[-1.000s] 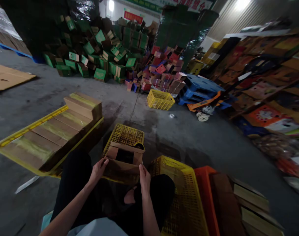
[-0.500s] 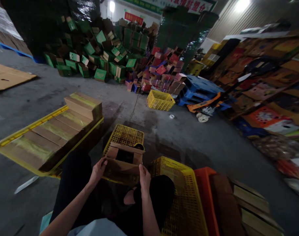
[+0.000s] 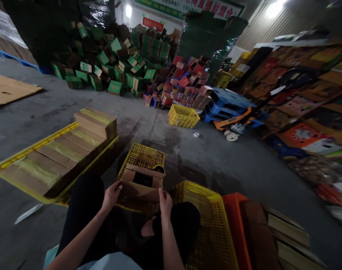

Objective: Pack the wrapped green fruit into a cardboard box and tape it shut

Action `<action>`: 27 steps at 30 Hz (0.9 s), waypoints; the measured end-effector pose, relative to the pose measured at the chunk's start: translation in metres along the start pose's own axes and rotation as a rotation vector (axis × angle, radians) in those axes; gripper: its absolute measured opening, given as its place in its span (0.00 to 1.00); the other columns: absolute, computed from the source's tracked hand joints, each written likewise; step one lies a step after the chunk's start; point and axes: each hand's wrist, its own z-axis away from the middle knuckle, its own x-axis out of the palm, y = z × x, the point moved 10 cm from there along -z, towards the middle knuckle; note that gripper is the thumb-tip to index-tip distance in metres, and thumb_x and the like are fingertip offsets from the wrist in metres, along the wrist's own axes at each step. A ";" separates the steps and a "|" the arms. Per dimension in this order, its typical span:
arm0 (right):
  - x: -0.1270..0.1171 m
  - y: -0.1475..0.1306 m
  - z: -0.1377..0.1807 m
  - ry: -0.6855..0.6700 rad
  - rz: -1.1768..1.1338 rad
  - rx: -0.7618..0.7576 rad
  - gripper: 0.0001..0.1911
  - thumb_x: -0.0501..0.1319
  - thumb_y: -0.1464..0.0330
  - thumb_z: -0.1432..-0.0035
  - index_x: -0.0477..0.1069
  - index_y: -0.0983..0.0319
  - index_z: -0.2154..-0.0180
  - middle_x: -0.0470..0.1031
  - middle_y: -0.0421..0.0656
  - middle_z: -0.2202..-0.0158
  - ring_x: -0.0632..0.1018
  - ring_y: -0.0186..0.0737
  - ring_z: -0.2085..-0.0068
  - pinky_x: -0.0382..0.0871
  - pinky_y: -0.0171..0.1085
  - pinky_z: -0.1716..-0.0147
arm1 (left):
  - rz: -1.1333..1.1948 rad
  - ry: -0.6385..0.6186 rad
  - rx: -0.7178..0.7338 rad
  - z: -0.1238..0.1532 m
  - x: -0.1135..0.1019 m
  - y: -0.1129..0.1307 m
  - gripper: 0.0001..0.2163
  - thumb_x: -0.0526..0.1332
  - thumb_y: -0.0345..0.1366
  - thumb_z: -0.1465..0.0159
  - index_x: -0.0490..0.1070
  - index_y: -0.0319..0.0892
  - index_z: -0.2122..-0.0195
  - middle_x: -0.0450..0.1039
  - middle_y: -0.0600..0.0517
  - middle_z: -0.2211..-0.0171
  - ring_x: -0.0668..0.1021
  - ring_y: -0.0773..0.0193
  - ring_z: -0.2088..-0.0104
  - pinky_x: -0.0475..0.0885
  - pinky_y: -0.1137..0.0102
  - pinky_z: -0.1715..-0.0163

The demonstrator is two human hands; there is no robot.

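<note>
Whse floor (image 3: pixel 221 161): L hand (image 3: pixel 111 195), R hand (image 3: pixel 165 200) both pinch open cardbd box (image 3: pixel 140 191) at near edge, yellow crate (image 3: pixel 145 154) beneath!

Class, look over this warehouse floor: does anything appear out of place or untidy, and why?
Yes: many green boxes at the back lie in a jumbled heap, tipped at odd angles. A pale strip lies loose on the floor near the box-filled yellow crate, perhaps litter.
</note>
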 end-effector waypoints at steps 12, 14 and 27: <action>-0.004 -0.014 0.000 0.012 0.123 -0.025 0.30 0.55 0.45 0.44 0.79 0.64 0.63 0.82 0.55 0.60 0.80 0.55 0.54 0.70 0.42 0.53 | 0.047 0.062 -0.034 0.001 -0.004 -0.002 0.21 0.60 0.47 0.40 0.78 0.40 0.52 0.82 0.44 0.56 0.82 0.51 0.54 0.76 0.62 0.53; -0.004 -0.016 -0.001 0.017 0.142 -0.032 0.30 0.55 0.46 0.44 0.79 0.65 0.62 0.82 0.56 0.60 0.81 0.55 0.54 0.70 0.42 0.54 | 0.029 0.069 -0.036 0.001 -0.004 -0.004 0.21 0.60 0.47 0.40 0.78 0.40 0.52 0.82 0.44 0.55 0.82 0.50 0.54 0.75 0.62 0.52; -0.002 -0.014 -0.009 0.090 0.201 -0.105 0.28 0.52 0.47 0.40 0.78 0.63 0.66 0.81 0.58 0.61 0.81 0.56 0.54 0.70 0.42 0.55 | 0.021 0.119 0.011 -0.003 -0.005 -0.002 0.20 0.60 0.46 0.40 0.77 0.39 0.52 0.82 0.44 0.57 0.82 0.51 0.56 0.76 0.63 0.55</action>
